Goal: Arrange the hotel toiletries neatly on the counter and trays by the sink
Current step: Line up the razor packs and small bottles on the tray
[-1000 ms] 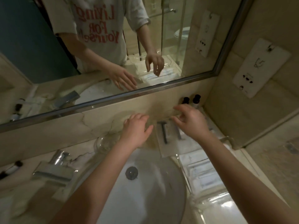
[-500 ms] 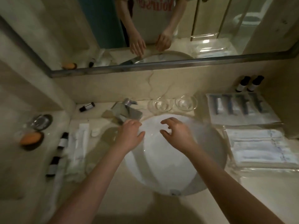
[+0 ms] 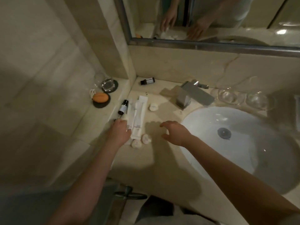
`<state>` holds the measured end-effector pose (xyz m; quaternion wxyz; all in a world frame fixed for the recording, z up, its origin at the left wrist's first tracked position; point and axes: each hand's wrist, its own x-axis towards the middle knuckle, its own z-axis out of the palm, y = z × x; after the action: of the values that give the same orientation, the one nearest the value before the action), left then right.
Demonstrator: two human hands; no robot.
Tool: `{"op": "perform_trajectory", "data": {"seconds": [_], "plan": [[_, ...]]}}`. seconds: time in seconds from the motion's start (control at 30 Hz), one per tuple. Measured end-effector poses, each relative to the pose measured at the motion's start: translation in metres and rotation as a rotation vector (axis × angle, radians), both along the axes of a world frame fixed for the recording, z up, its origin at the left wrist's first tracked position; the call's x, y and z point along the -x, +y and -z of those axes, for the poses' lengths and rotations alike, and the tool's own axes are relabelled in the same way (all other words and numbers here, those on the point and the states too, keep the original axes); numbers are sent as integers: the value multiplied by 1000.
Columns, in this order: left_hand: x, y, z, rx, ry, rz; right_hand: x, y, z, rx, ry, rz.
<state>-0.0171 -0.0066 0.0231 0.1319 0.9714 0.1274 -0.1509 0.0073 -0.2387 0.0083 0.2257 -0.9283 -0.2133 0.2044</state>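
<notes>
Counter (image 3: 162, 159) marble, sink (image 3: 243, 151) right | left hand (image 3: 119, 132) on white packets (image 3: 138, 117), grip unclear | right hand (image 3: 175, 133) spread

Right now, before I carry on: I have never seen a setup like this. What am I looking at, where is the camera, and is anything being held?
There is no machine here. These are a person's two bare arms, filmed by one wide-angle camera worn on the head and looking down at a bathroom counter. The mirror along the top shows both hands again.

The left hand is down at the near end of two long white packets, but blur hides whether it grips anything. The right hand hovers open above the counter and holds nothing.

A small dark bottle lies beside the packets, and a second bottle lies in the back corner. Three round white pieces sit near the packets. The tap and the white sink are to the right.
</notes>
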Motion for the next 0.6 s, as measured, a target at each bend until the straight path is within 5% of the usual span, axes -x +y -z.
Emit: {"op": "perform_trajectory", "data": {"seconds": [0.17, 0.6], "plan": [[-4, 38, 12, 12, 75, -119, -39, 48, 6, 65, -25, -44], [-42, 51, 40, -201, 131, 81, -165, 87, 9, 135, -64, 92]]}}
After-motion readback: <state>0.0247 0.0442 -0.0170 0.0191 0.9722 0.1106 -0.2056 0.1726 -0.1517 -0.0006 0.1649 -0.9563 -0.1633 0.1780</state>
